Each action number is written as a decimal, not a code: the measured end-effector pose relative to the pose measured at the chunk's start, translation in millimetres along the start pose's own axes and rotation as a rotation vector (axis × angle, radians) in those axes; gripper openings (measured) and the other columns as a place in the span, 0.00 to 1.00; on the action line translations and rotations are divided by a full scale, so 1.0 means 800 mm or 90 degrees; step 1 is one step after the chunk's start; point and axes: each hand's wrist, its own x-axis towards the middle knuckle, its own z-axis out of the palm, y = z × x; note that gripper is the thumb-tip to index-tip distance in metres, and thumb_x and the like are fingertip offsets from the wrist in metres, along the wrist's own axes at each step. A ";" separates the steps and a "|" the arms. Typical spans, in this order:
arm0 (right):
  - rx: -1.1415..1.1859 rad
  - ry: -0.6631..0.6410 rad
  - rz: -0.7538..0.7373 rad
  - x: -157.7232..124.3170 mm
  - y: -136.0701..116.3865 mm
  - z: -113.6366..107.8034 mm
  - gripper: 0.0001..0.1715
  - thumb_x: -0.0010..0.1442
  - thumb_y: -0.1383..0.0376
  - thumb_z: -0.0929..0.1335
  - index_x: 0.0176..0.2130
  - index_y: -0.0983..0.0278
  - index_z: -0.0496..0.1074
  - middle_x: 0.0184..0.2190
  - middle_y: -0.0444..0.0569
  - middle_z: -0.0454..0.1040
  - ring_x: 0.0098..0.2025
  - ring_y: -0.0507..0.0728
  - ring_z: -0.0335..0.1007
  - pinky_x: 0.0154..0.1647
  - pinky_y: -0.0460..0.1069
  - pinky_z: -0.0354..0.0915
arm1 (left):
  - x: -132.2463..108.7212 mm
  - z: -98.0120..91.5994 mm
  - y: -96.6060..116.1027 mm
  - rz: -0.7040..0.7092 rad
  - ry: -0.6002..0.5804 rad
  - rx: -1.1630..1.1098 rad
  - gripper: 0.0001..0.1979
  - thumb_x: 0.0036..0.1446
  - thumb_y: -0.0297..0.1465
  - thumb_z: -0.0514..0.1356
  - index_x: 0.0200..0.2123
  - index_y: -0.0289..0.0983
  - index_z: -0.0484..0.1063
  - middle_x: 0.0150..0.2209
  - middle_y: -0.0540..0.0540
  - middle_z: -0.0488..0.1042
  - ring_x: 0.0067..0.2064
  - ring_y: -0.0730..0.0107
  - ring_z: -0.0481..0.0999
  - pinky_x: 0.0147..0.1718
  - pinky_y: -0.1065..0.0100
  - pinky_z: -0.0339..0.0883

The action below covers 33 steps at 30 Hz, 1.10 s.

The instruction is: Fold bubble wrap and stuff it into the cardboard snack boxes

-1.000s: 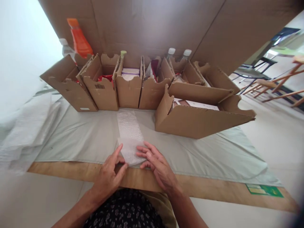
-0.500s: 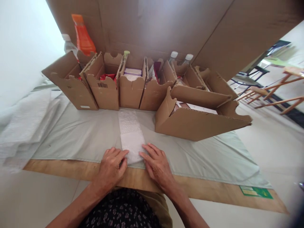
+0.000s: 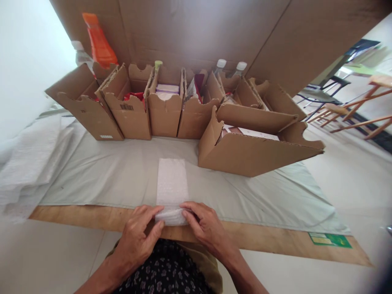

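A narrow white strip of bubble wrap [image 3: 172, 179] lies on the pale cloth at the table's front. Its near end is folded over into a thick roll at the wooden edge. My left hand [image 3: 142, 228] grips the roll's left end between thumb and fingers. On the right end, my right hand [image 3: 203, 224] pinches the roll in the same way. Whether anything lies inside the roll cannot be seen.
Several open cardboard boxes [image 3: 165, 116] with packets stand in a row behind. A larger cardboard box [image 3: 245, 155] lies at right. Bubble wrap sheets [image 3: 33, 155] are piled at left. An orange bottle [image 3: 102, 45] and clear bottles stand behind the row.
Both hands have drawn the strip toward me, away from the boxes. Its near end, flat before, is now folded into a roll at the table's edge.
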 end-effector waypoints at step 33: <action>-0.098 0.026 -0.150 0.013 -0.002 0.002 0.12 0.66 0.71 0.68 0.50 0.62 0.74 0.44 0.49 0.81 0.44 0.59 0.73 0.50 0.57 0.64 | 0.026 -0.010 -0.018 0.095 -0.011 0.096 0.11 0.66 0.30 0.61 0.51 0.36 0.72 0.48 0.39 0.76 0.51 0.55 0.73 0.51 0.53 0.67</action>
